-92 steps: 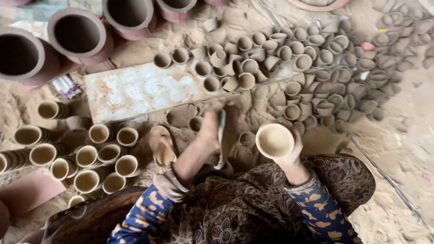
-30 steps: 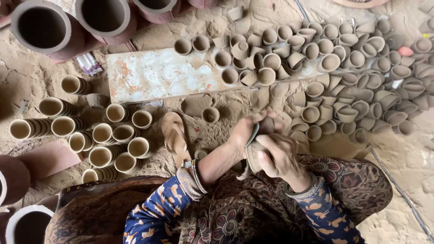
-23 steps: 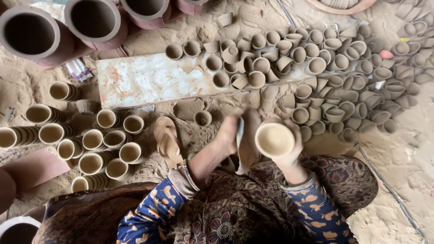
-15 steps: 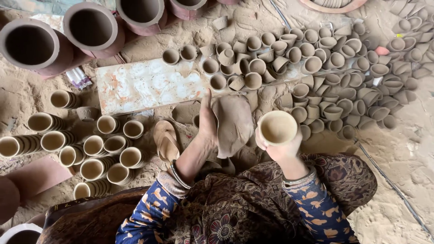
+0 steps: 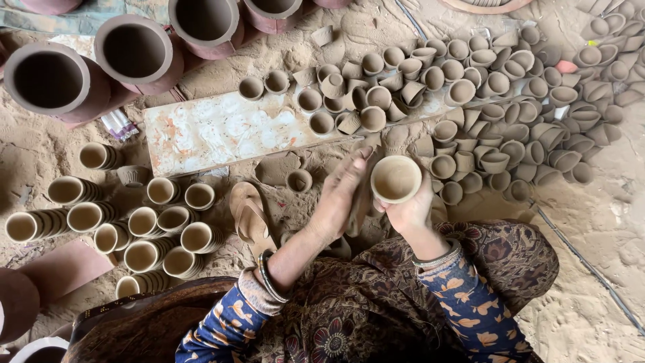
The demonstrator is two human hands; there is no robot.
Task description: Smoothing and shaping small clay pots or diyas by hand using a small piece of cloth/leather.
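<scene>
- Above the lap, a clay cup (image 5: pixel 396 179) is gripped upright in the right hand (image 5: pixel 408 207), mouth upward.
- Just left of the cup, the left hand (image 5: pixel 338 199) is held flat and unclenched; nothing is grasped.
- Beyond both hands, unfired cups (image 5: pixel 497 101) are heaped on sand.
- Left of the left hand, a sandal (image 5: pixel 251 215) is seen.

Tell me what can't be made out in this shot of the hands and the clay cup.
- Head view: the clay cup shows only its mouth; the right hand covers its wall and base.
- What the left hand presses against the cup is hidden behind its fingers.
- The big pots along the top edge are cut off.
- The stacked cups at left: too small to count each stack.
</scene>
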